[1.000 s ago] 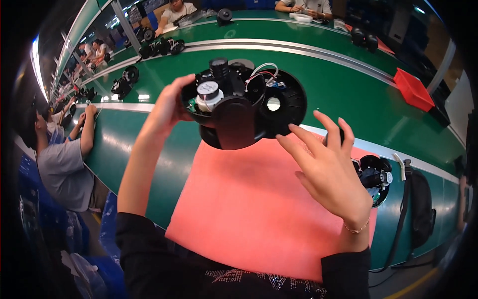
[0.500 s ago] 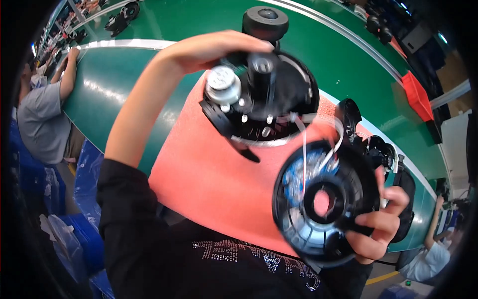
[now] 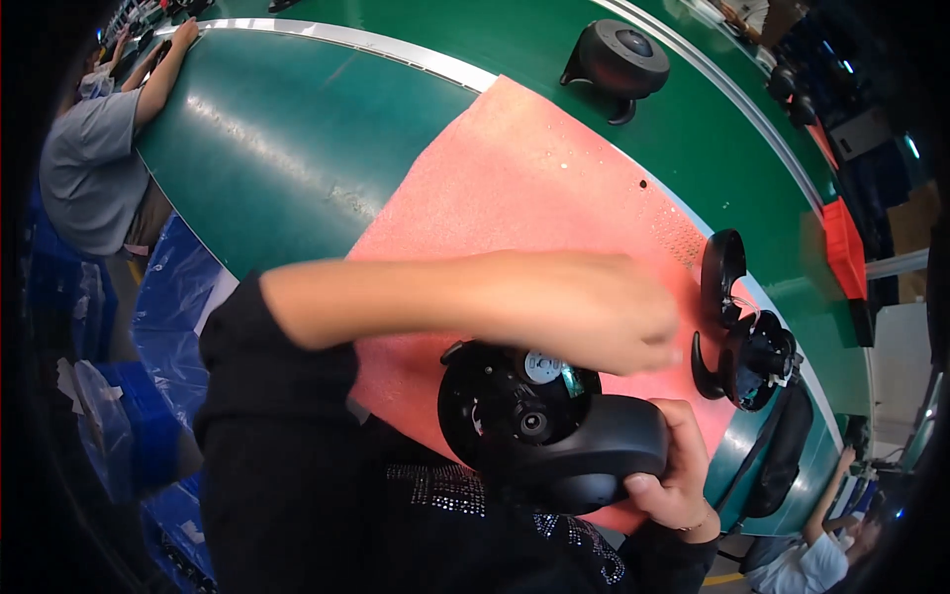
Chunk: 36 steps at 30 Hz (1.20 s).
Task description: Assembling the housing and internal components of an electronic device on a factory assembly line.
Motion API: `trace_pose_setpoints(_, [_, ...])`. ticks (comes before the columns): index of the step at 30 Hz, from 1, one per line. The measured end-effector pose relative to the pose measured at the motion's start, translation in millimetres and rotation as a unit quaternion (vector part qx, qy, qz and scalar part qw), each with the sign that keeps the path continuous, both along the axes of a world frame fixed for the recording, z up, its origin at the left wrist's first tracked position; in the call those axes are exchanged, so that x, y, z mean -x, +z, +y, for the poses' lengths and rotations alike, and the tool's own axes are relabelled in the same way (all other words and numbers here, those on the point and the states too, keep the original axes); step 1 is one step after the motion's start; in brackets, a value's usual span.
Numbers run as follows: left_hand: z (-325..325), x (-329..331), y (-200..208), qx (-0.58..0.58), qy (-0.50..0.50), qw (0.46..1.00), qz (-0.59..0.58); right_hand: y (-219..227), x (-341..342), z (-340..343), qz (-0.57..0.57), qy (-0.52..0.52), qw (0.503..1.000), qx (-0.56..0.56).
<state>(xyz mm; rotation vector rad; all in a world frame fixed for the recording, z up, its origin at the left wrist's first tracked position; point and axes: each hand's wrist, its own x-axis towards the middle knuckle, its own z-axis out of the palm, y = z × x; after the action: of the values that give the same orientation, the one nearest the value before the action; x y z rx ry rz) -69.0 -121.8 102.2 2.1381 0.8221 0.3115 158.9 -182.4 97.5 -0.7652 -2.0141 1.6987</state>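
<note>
My right hand (image 3: 683,475) grips the rim of a smooth black rounded plastic cover (image 3: 618,441), thumb in front. Against it, close to my body, lies an open black bowl-shaped housing (image 3: 475,411) with a lens-like round part and a silver disc inside. Whether the two pieces are joined I cannot tell. My left hand (image 3: 614,312) stretches across above the housing toward the right, bent at the wrist. Its fingers are blurred and partly hidden, so what they hold, if anything, does not show. Beneath is a pink foam mat (image 3: 534,198).
Black curved shells (image 3: 722,277) and an open black part with wires (image 3: 757,361) sit at the mat's right edge. A black assembled device (image 3: 623,59) stands on the green belt (image 3: 435,25). A red bin (image 3: 843,247) is far right. Another person (image 3: 94,158) works at left.
My left hand has left the housing it held and swung right, nearer me. The housing has come down close to my body, and the round piece in my right hand has been turned over.
</note>
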Motion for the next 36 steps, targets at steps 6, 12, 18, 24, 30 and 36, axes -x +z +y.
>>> trace_pose_setpoints(6, [-97.7,51.9,-30.7,-0.069,0.379,0.903,-0.191,0.8,30.8,11.4,0.010,-0.030,0.983,0.178])
trace_pose_setpoints(12, [-153.8,47.9,-34.3,-0.087,0.408,0.895,-0.158,0.3,31.8,3.3,0.034,-0.020,0.987,0.157])
trace_pose_setpoints(18, [-159.4,39.1,-22.0,-0.094,0.422,0.900,-0.062,-4.9,39.0,14.0,0.009,-0.012,0.992,0.127])
trace_pose_setpoints(24, [-156.3,37.1,-15.5,-0.115,0.464,0.878,-0.020,4.4,51.7,42.6,-0.095,0.036,0.988,-0.119])
trace_pose_setpoints(30, [-145.6,43.9,-6.1,-0.112,0.404,0.903,0.096,1.3,64.4,55.7,-0.169,0.054,0.966,-0.188])
trace_pose_setpoints(36, [-145.6,44.5,-6.8,-0.076,0.397,0.908,0.115,7.9,68.4,59.1,-0.217,0.093,0.929,-0.286])
